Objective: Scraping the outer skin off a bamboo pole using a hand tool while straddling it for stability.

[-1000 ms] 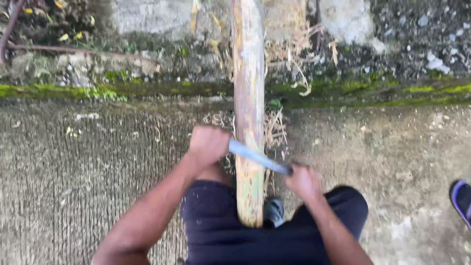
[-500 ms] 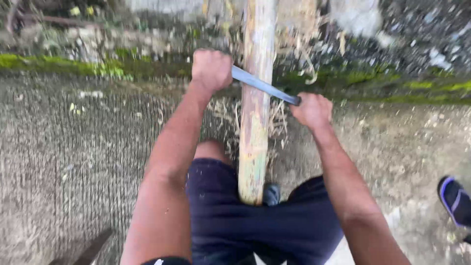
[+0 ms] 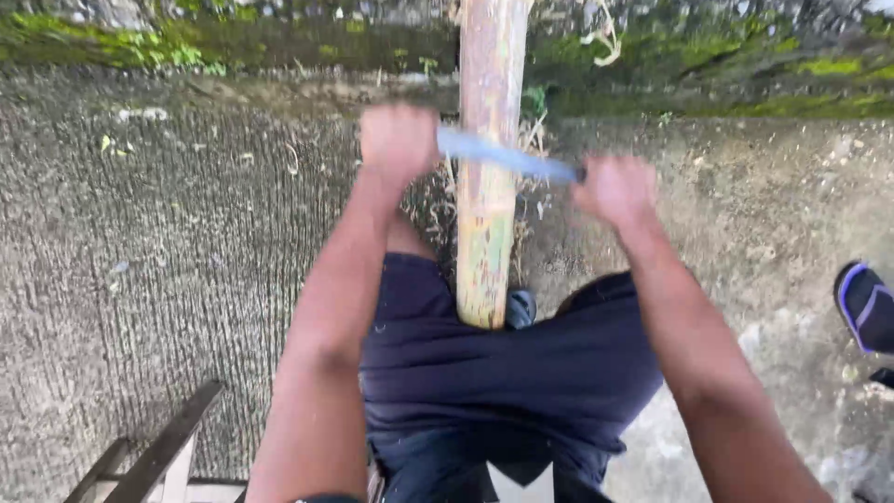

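Scraping a long bamboo pole (image 3: 486, 186) lying lengthwise between the knees: stiff, probably weighty and smooth-skinned. Drawing a metal blade (image 3: 507, 156) across it, left hand (image 3: 399, 140) and right hand (image 3: 615, 189) each fisted tight around 1 end. Resting on rough concrete ground (image 3: 168, 261), mossy edge (image 3: 708, 65) beyond.

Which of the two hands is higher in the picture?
The left hand is higher, gripping one end of the blade left of the pole; the right hand sits lower, right of it.
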